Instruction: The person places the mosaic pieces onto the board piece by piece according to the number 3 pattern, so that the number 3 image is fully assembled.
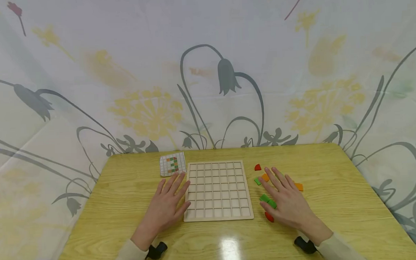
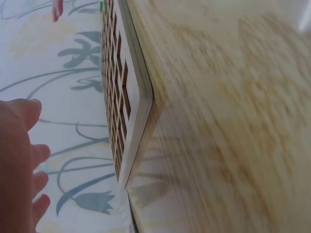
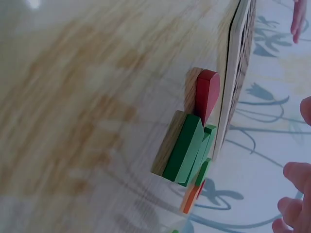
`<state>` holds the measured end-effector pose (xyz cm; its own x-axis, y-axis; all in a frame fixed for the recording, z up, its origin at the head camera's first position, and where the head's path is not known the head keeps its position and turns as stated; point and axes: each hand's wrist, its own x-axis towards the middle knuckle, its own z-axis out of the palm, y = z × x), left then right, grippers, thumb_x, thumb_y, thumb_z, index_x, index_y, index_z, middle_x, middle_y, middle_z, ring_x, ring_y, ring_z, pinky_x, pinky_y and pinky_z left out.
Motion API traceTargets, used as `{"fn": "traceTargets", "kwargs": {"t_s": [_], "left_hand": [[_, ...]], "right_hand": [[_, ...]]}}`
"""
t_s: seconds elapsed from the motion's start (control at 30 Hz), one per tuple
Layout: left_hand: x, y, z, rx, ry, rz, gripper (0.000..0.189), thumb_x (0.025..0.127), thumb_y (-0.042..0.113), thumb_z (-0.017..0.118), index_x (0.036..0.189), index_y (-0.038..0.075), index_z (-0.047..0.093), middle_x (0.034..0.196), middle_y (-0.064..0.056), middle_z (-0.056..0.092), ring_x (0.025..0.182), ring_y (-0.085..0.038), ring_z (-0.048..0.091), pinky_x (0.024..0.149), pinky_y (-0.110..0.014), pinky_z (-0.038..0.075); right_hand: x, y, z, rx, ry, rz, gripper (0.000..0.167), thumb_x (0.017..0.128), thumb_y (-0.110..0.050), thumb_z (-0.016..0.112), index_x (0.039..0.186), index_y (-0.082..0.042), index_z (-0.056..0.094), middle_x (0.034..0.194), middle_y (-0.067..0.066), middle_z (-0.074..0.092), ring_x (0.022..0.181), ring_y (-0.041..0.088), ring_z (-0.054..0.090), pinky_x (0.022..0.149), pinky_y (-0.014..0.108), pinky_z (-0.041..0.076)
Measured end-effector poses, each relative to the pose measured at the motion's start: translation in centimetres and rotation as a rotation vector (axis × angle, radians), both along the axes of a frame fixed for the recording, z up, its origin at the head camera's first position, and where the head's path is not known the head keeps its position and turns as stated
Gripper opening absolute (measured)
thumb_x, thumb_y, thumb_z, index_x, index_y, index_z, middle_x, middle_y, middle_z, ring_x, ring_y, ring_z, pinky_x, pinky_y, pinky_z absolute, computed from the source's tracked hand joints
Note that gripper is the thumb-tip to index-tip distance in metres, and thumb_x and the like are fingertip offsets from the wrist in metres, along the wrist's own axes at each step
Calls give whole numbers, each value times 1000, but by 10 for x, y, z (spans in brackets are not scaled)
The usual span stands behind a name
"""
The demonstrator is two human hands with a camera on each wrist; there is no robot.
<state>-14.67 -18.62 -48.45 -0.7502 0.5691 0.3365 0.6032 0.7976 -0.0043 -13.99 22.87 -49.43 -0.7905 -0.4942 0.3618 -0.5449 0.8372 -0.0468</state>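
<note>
A wooden board (image 1: pixel 218 220) divided into a grid of small square cells lies at the middle of the table. My left hand (image 1: pixel 162 208), fingers spread and straight, hovers by its left edge and holds nothing. On the other side my right hand (image 1: pixel 289 204) is spread over a loose group of coloured pieces, also holding nothing. Beneath and around it show green pieces (image 1: pixel 264 197), an orange piece (image 1: pixel 299 187) and a red rounded piece (image 1: pixel 269 217); the hand hides part of the group. In the right wrist view, green blocks (image 3: pixel 185 148) sit beside the red one.
A small card (image 1: pixel 164 170) printed with a grid and coloured squares lies at the board's upper left, just beyond the left fingertips. Another red piece (image 1: pixel 258 167) lies farther back. Flowered cloth (image 1: pixel 207 107) hangs behind the wooden table (image 1: pixel 104 210).
</note>
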Motion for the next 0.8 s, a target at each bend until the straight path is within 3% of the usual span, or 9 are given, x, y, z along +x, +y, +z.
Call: {"fn": "traceTargets", "kwargs": {"t_s": [0.07,0.17,0.33,0.57,0.7,0.8], "left_hand": [[-1,1,-1,36,3,-12,57,99,38,59,148,10,50,160,-12,32,145,-35,30,114,-59,25],[-3,3,-3,103,8,-34,52,99,34,60,145,10,55,157,-13,37,143,-35,34,111,-60,28],[-4,7,-5,266,-29,-59,45,100,28,60,140,7,59,151,-15,46,138,-34,43,106,-63,35],[-9,14,-13,625,-270,-15,36,100,15,61,134,5,64,143,-11,56,131,-32,51,103,-56,43],[-14,15,-20,739,-357,11,34,100,11,60,132,3,64,138,-12,59,130,-33,52,105,-56,41],[-18,15,-26,788,-419,32,34,99,8,61,132,1,63,137,-13,60,130,-34,51,106,-56,39]], "right_hand": [[0,0,0,-1,0,-5,71,94,-52,58,152,-13,44,164,12,22,149,35,20,112,60,25],[0,0,-2,-19,4,-5,69,96,-52,56,150,-10,47,160,15,30,147,36,24,114,56,26],[2,-2,-5,-105,-27,3,62,96,-42,62,146,-6,52,153,20,42,140,40,37,108,55,37],[9,-2,-10,-387,-246,-28,48,100,-26,62,142,-4,56,148,17,49,132,41,47,100,61,42],[10,-1,-14,-531,-298,-7,36,100,-17,61,133,-1,63,139,14,58,125,39,55,96,60,45],[10,1,-17,-593,-303,-11,30,99,-12,62,127,-2,68,132,11,64,119,33,61,92,48,53]]}}
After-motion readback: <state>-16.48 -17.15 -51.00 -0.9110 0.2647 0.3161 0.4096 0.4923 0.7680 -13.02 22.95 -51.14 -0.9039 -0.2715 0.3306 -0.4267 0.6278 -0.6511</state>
